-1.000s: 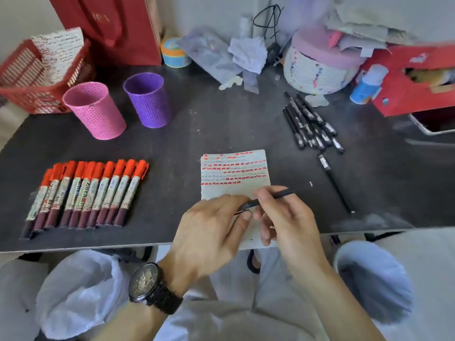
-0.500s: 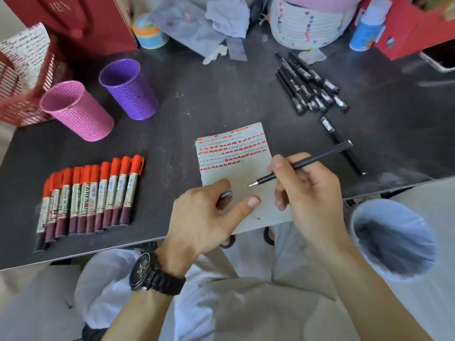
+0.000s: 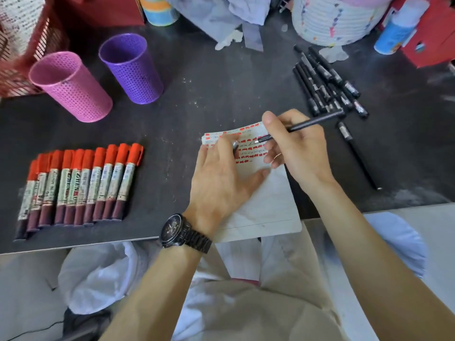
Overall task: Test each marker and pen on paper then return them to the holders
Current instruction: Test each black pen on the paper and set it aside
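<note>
While the right hand (image 3: 299, 153) pinches a black pen (image 3: 302, 126), the left hand (image 3: 221, 178) lies flat on the paper (image 3: 268, 205), a cap tucked under its fingers. Left of that grip lie about ten red markers (image 3: 81, 183); their labels are unreadable.

right hand (image 3: 299, 153): pinches a black pen (image 3: 300, 126), tip on the paper (image 3: 268, 205)
left hand (image 3: 221, 175): lies on the paper, a pen cap (image 3: 235, 145) between its fingers
paper: overhangs the worktop's (image 3: 197, 94) near edge
red markers (image 3: 78, 183): row near the left edge
black pens (image 3: 325, 82): pile toward the far right corner
pink holder (image 3: 71, 87), purple holder (image 3: 133, 68): upright, far left
</note>
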